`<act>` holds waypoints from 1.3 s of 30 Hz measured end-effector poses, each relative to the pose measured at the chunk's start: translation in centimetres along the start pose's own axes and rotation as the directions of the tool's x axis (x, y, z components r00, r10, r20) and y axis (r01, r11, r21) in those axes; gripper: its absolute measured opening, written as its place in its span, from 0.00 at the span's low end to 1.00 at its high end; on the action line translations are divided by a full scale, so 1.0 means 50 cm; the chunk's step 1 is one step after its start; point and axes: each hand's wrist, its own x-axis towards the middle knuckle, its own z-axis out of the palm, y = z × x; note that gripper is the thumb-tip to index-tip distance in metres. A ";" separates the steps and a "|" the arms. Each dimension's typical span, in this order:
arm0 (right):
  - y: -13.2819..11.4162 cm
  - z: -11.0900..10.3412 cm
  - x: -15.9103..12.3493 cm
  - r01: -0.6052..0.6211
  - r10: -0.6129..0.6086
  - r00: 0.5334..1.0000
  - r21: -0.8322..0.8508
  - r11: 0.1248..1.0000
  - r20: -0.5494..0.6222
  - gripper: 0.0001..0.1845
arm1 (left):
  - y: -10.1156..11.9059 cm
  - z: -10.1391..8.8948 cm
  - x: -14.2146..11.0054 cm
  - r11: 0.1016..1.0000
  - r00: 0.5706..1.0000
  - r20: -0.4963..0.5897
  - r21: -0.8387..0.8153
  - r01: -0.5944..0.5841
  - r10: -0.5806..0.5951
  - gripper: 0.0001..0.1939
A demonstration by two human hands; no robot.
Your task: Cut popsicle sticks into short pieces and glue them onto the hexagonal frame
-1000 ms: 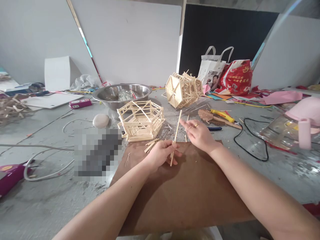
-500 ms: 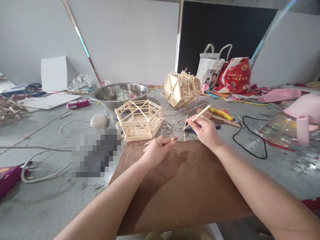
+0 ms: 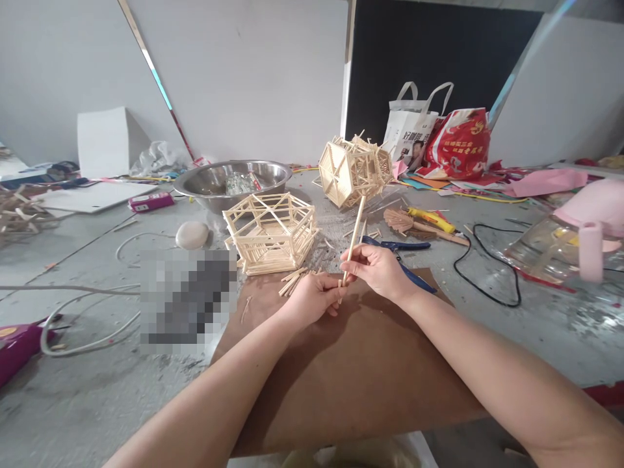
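A thin wooden stick (image 3: 357,224) stands steeply tilted between my hands, over the brown board (image 3: 351,377). My left hand (image 3: 314,299) pinches its lower part, where a short stick piece seems to lie alongside. Higher up, my right hand (image 3: 377,268) grips the same stick between thumb and fingers. Several cut stick pieces (image 3: 292,281) lie just behind my left hand. Behind them sits an open hexagonal stick frame (image 3: 270,234). Blue-handled pliers (image 3: 402,246) lie behind my right hand, partly hidden by it.
A larger stick lantern-like structure (image 3: 353,170) rests farther back, right of a metal basin (image 3: 231,174). To the right are a yellow-handled tool (image 3: 431,220), a black cable (image 3: 470,276) and a clear jug with a pink lid (image 3: 550,240). Bags (image 3: 458,144) stand at the back.
Half a second ago my right hand held the long stick apart, leaning right, while my left held a short piece. Now the stick is back upright at my left fingers, and more of the pliers shows.
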 end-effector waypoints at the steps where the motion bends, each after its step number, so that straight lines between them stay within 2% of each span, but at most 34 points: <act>1: 0.001 0.001 0.000 -0.003 0.003 1.000 -0.004 1.000 0.013 0.12 | 0.000 0.001 0.000 1.000 1.000 0.005 0.009 0.009 -0.010 0.13; 7: -0.004 0.004 -0.003 -0.001 0.002 0.999 -0.039 0.999 0.040 0.12 | 0.003 0.006 -0.001 0.997 0.998 0.001 0.054 0.057 -0.057 0.12; 13: -0.010 0.008 -0.006 0.028 -0.025 0.998 -0.062 0.998 0.049 0.11 | 0.009 -0.001 -0.004 0.993 0.994 0.057 0.076 0.086 -0.090 0.11; 23: -0.005 0.006 -0.006 0.019 -0.015 0.996 -0.040 0.999 0.084 0.09 | -0.001 0.002 -0.001 0.987 0.990 0.042 0.100 0.129 -0.134 0.10; 31: -0.002 0.000 -0.008 -0.008 0.031 0.979 -0.112 0.994 0.203 0.09 | 0.006 -0.002 -0.006 0.970 0.977 0.085 0.163 0.182 -0.198 0.12; 39: -0.014 0.002 -0.014 0.042 0.013 0.954 -0.178 0.983 0.301 0.08 | 0.008 -0.006 -0.004 0.973 0.971 0.134 0.144 0.178 -0.197 0.12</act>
